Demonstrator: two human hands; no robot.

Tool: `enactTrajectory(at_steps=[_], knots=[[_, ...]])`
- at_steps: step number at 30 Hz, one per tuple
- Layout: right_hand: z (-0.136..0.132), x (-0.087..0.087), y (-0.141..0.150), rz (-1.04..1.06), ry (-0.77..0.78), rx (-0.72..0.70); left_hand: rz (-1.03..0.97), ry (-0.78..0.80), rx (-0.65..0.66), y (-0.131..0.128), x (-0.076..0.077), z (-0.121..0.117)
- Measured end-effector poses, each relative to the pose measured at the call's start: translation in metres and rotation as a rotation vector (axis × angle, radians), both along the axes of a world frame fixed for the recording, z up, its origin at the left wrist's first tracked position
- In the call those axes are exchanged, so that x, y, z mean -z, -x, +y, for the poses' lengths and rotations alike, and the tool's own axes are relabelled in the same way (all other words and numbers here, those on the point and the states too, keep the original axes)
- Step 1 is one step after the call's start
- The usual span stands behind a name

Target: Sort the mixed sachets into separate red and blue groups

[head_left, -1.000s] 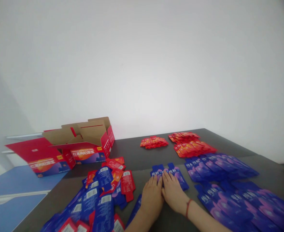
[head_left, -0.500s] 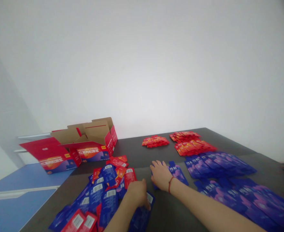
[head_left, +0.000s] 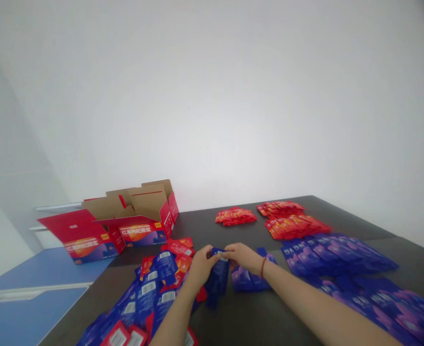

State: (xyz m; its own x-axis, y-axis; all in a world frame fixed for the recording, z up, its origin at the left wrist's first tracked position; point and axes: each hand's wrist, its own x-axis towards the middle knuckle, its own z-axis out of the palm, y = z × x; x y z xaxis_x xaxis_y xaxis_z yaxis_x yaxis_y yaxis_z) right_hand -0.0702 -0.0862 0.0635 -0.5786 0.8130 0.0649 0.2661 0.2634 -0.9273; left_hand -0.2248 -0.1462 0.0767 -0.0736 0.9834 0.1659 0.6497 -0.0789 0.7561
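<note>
Both hands point(head_left: 201, 265) now hold a raised blue packet point(head_left: 219, 276).

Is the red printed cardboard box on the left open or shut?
Open: the red printed cardboard box has its flaps raised, showing brown inner sides.

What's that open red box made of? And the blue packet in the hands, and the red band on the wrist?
The open red box looks like cardboard: plain brown inside, printed outside. The blue packet seems thin and smooth, maybe card or plastic film; it's too blurred to tell. The red band might be cord, because it's so thin.
</note>
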Motion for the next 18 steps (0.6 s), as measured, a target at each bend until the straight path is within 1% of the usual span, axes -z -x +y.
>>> enactTrajectory(at_steps=[2,3,5,7,8,9,11,13,14,16,18], knots=[[0.008,-0.003,-0.005,0.007,-0.026,0.062,-0.119,0.019,0.030,-0.004,0.014,0.006],[0.011,-0.004,-0.007,0.014,-0.042,0.100,-0.140,0.039,0.048,-0.005,0.020,0.009],[0.012,-0.006,-0.012,0.033,-0.084,0.176,-0.101,0.074,0.055,-0.005,0.028,0.012],[0.011,-0.009,-0.016,0.054,-0.193,0.219,-0.027,0.082,0.029,-0.005,0.031,0.013],[0.010,-0.011,-0.017,0.060,-0.269,0.217,-0.001,0.080,0.014,-0.004,0.032,0.014],[0.010,-0.014,-0.019,0.058,-0.346,0.187,0.018,0.075,0.001,-0.004,0.032,0.014],[0.009,-0.021,-0.021,0.006,-0.474,0.037,0.039,0.054,-0.024,-0.003,0.031,0.013],[0.009,-0.029,-0.022,-0.125,-0.562,-0.146,0.061,0.004,-0.029,-0.001,0.033,0.013],[0.009,-0.031,-0.022,-0.215,-0.622,-0.208,0.072,-0.028,-0.025,0.000,0.034,0.013],[0.005,-0.032,-0.019,-0.404,-0.779,-0.242,0.100,-0.084,-0.021,0.003,0.039,0.013],[-0.003,-0.024,-0.013,-0.540,-0.954,-0.217,0.151,-0.118,-0.028,0.007,0.045,0.013]])
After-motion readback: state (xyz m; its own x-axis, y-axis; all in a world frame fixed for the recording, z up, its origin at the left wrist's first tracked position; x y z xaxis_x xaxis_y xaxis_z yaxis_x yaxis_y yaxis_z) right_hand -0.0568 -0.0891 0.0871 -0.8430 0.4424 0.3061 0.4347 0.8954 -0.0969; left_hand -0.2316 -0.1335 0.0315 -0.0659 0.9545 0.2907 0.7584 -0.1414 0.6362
